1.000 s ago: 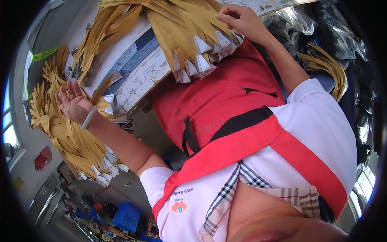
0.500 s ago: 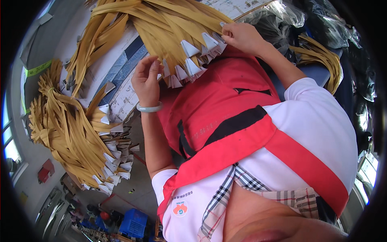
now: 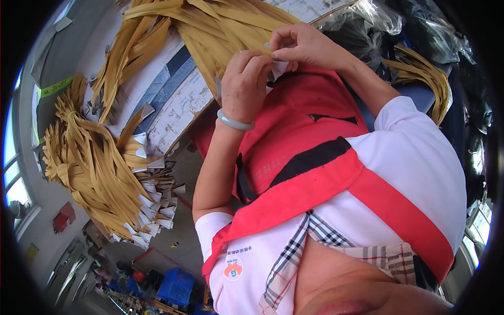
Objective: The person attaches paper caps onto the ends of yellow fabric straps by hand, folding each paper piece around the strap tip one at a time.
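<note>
A thick bundle of tan fabric strips (image 3: 226, 34) lies over the table edge, with white tips at the near end. My left hand (image 3: 244, 86), with a pale bangle at the wrist, is closed over these ends and hides most of them. My right hand (image 3: 304, 48) meets it at the fingertips, its thumb and index finger pinched together. Both pinch at the end of a tan strip, though the fingers largely cover it. One white tip (image 3: 280, 68) shows just under the right hand. Below the hands spreads my red apron (image 3: 310, 123).
A second tied bundle of tan strips (image 3: 100, 163) hangs at the left. More strips (image 3: 420, 79) lie at the right beside clear plastic bags (image 3: 362, 26). The white worn tabletop (image 3: 178, 107) has a dark blue band. A blue crate (image 3: 176, 286) stands on the floor.
My left hand has moved right, from the left side of the strip ends to the right hand. My right hand has shifted slightly left and down. Their fingertips now meet.
</note>
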Demonstrator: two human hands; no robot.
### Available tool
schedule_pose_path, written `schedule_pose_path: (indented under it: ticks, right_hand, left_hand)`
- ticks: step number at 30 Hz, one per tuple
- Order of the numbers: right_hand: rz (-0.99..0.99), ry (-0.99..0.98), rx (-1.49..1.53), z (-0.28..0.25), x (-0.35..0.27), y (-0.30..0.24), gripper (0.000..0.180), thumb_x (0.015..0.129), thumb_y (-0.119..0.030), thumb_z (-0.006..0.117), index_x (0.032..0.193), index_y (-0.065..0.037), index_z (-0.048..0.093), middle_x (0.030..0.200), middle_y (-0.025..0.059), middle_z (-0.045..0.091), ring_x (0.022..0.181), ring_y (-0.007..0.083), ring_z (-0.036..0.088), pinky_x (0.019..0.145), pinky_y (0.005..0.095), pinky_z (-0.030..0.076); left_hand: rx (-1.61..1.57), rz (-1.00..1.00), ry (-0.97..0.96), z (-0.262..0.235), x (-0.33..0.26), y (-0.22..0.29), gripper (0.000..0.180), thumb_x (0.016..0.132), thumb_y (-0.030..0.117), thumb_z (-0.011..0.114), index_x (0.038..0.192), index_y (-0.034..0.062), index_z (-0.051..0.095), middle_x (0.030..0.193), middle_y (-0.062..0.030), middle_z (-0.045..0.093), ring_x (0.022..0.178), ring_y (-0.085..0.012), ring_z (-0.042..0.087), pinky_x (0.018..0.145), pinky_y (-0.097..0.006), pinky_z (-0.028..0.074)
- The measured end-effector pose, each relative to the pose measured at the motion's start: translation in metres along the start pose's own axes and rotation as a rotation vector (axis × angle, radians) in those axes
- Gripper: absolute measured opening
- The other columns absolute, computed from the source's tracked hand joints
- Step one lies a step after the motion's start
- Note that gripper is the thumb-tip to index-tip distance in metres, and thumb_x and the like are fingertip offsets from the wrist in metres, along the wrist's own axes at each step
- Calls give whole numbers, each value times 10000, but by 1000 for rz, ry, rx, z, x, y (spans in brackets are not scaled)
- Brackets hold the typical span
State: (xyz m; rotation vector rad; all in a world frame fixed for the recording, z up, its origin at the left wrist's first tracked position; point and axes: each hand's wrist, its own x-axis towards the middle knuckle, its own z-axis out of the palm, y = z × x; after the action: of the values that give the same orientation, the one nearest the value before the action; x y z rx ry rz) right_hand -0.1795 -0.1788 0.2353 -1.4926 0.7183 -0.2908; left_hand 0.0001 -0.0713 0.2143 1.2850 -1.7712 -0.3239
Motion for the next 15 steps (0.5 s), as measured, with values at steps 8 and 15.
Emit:
schedule_pose_path:
  ticks: [8,15]
  right_hand:
    - [52,-77,218,21,8,-5,129,911,-152,654,965,-42,613,781,5,636,616,59,588,551,191,479]
    - [-160,-224,177,32,25,-20,162,954,-220,652,982,-60,643,833,-27,598,706,46,578,656,204,470]
  left_hand:
    - [-96,-67,-125,-28,0,-4,164,739,18,742,880,48,664,863,-100,627,876,-284,599,773,-348,485]
    - [-838,-459,61,-46,-15,-14,111,825,-65,708,911,-20,655,931,-42,667,871,-110,600,808,-242,472]
